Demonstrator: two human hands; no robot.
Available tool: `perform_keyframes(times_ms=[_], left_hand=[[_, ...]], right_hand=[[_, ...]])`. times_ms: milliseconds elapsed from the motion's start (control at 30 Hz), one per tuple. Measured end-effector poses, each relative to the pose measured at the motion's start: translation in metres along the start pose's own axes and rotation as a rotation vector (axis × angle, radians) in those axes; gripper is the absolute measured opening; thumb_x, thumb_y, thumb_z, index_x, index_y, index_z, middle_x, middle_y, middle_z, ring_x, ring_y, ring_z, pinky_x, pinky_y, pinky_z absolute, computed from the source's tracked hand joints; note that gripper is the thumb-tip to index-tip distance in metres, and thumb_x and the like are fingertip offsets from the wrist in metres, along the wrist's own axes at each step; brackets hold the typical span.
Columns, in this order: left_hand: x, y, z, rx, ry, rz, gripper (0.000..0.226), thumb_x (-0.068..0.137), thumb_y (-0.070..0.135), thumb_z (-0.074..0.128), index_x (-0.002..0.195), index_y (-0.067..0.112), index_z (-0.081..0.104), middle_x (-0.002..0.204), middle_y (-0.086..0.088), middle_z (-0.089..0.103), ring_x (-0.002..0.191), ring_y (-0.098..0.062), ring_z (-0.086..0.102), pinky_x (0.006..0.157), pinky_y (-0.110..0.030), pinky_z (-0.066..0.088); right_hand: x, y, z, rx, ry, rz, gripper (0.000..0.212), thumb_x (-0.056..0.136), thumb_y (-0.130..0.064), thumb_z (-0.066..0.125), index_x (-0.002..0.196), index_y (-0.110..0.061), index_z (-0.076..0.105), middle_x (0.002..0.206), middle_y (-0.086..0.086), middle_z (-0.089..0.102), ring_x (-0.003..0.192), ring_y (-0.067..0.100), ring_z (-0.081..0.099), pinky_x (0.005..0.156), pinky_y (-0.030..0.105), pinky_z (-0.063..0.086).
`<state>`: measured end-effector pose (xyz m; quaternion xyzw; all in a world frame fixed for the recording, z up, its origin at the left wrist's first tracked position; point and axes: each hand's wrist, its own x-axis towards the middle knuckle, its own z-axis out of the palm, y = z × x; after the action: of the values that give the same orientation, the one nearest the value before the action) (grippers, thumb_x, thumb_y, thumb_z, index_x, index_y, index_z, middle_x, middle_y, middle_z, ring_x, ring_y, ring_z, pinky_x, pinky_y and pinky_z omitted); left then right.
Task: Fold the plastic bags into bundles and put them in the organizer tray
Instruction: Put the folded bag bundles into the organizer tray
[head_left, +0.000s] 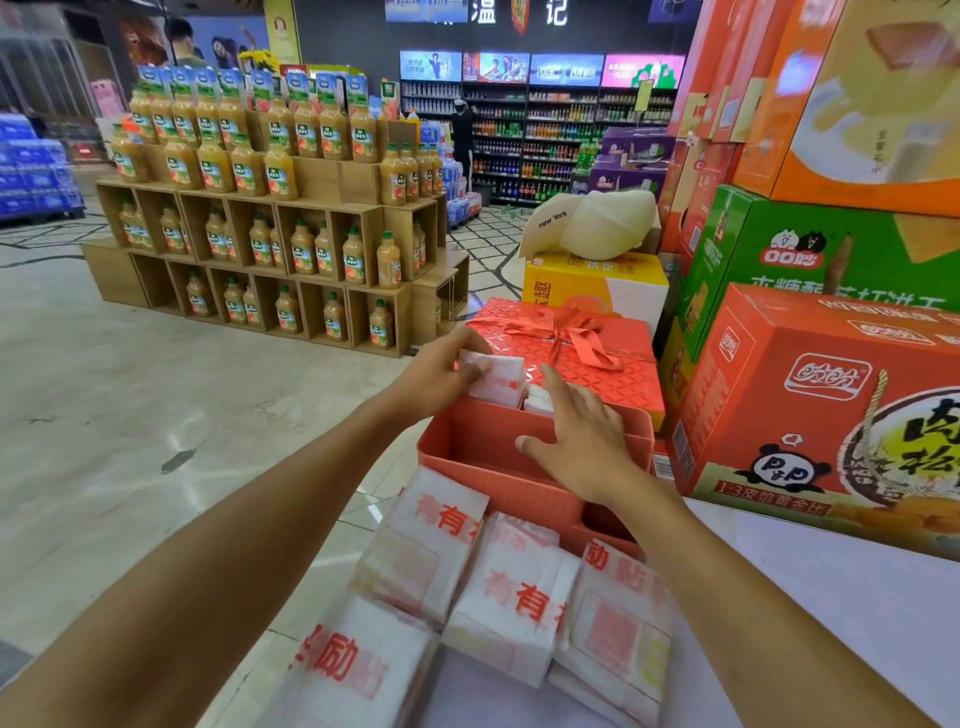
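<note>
- Step in hand: stowing. The left hand (441, 371) has its grip clamped on a folded bundle (498, 382), held partly inside the far-left compartment of the tray (498, 483).
- Right hand (582, 447): grip apart, fingers spread over the divider and reaching toward the far-right compartment.
- Next move, judged: seat the bundle, let go, then take one of the bags (514, 597) just before the tray.
- Room: gift box (597, 358) just behind, carton (779, 395) near on the right. The surface (857, 597) edge is near on the left, with open floor beyond.
</note>
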<state>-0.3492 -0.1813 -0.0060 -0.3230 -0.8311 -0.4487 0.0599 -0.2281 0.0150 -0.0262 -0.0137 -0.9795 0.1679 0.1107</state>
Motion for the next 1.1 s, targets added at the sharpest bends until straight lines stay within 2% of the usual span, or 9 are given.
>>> perform_keyframes(times_ms=[67, 200, 333, 433, 533, 633, 867, 1000, 1100], left_hand=[[-0.001, -0.001, 0.001, 0.054, 0.027, 0.044, 0.002, 0.096, 0.017, 0.067, 0.097, 0.017, 0.068, 0.098, 0.007, 0.062, 0.094, -0.011, 0.058, 0.080, -0.033, 0.047], [-0.001, -0.001, 0.000, 0.139, -0.014, 0.054, 0.011, 0.089, 0.013, 0.074, 0.082, 0.019, 0.070, 0.094, 0.012, 0.057, 0.091, -0.002, 0.054, 0.075, -0.025, 0.039], [0.000, -0.001, -0.003, 0.277, -0.060, 0.066, 0.013, 0.086, 0.022, 0.079, 0.078, 0.025, 0.069, 0.094, 0.007, 0.058, 0.095, -0.016, 0.056, 0.083, -0.038, 0.047], [-0.007, 0.006, -0.007, 0.311, -0.060, 0.037, 0.007, 0.088, 0.027, 0.077, 0.094, 0.027, 0.073, 0.102, 0.005, 0.059, 0.102, -0.019, 0.057, 0.087, -0.045, 0.052], [-0.031, 0.012, -0.010, 0.309, -0.030, 0.012, 0.047, 0.091, 0.030, 0.073, 0.135, 0.022, 0.058, 0.129, -0.001, 0.057, 0.122, -0.021, 0.052, 0.102, -0.049, 0.048], [-0.064, 0.021, -0.014, 0.387, -0.041, 0.005, 0.073, 0.092, 0.037, 0.071, 0.155, 0.026, 0.035, 0.158, -0.002, 0.039, 0.145, -0.024, 0.034, 0.117, -0.050, 0.035], [-0.161, 0.062, -0.040, 0.654, 0.006, 0.061, 0.076, 0.098, 0.063, 0.047, 0.161, 0.033, 0.018, 0.167, 0.004, 0.022, 0.153, -0.022, 0.020, 0.122, -0.048, 0.028], [-0.223, 0.087, -0.044, 0.679, -0.054, 0.014, 0.073, 0.098, 0.065, 0.044, 0.160, 0.038, 0.015, 0.170, 0.007, 0.012, 0.155, -0.020, 0.011, 0.123, -0.044, 0.019], [-0.269, 0.092, -0.037, 0.650, -0.045, -0.008, 0.070, 0.097, 0.066, 0.045, 0.158, 0.037, 0.024, 0.169, 0.009, 0.014, 0.155, -0.017, 0.014, 0.124, -0.045, 0.023]], right_hand=[[0.000, 0.001, 0.001, -0.002, 0.007, -0.008, 0.093, 0.094, -0.056, 0.058, 0.161, -0.034, -0.002, 0.167, -0.001, 0.020, 0.154, 0.019, 0.008, 0.123, 0.045, 0.010], [0.002, 0.002, 0.003, -0.032, 0.003, -0.024, 0.085, 0.094, -0.056, 0.056, 0.161, -0.034, 0.008, 0.168, -0.006, 0.018, 0.155, 0.019, 0.006, 0.123, 0.045, 0.008], [0.004, 0.003, 0.004, -0.060, -0.004, -0.031, 0.077, 0.095, -0.057, 0.054, 0.159, -0.034, 0.019, 0.168, -0.009, 0.015, 0.155, 0.018, 0.005, 0.123, 0.046, 0.008], [0.004, 0.001, 0.001, -0.079, -0.028, -0.028, 0.076, 0.096, -0.056, 0.054, 0.159, -0.034, 0.019, 0.168, -0.008, 0.014, 0.155, 0.019, 0.005, 0.122, 0.046, 0.008], [0.000, -0.002, -0.002, -0.031, -0.002, -0.025, 0.067, 0.098, -0.051, 0.053, 0.157, -0.032, 0.026, 0.166, -0.007, 0.022, 0.154, 0.018, 0.011, 0.122, 0.045, 0.010], [-0.014, -0.005, -0.008, 0.035, 0.187, -0.015, 0.059, 0.101, -0.043, 0.051, 0.155, -0.024, 0.036, 0.162, 0.000, 0.034, 0.152, 0.020, 0.023, 0.122, 0.045, 0.013], [-0.099, -0.018, -0.019, -0.030, 0.338, -0.095, 0.059, 0.100, -0.043, 0.055, 0.151, -0.016, 0.042, 0.159, 0.008, 0.039, 0.148, 0.027, 0.030, 0.123, 0.045, 0.017], [-0.154, -0.032, -0.016, -0.045, 0.233, -0.140, 0.069, 0.099, -0.051, 0.054, 0.156, -0.018, 0.035, 0.164, 0.003, 0.030, 0.152, 0.023, 0.022, 0.124, 0.040, 0.014], [-0.183, -0.042, -0.009, -0.046, 0.140, -0.163, 0.081, 0.094, -0.061, 0.055, 0.159, -0.020, 0.029, 0.166, 0.000, 0.026, 0.153, 0.020, 0.020, 0.124, 0.037, 0.018]])
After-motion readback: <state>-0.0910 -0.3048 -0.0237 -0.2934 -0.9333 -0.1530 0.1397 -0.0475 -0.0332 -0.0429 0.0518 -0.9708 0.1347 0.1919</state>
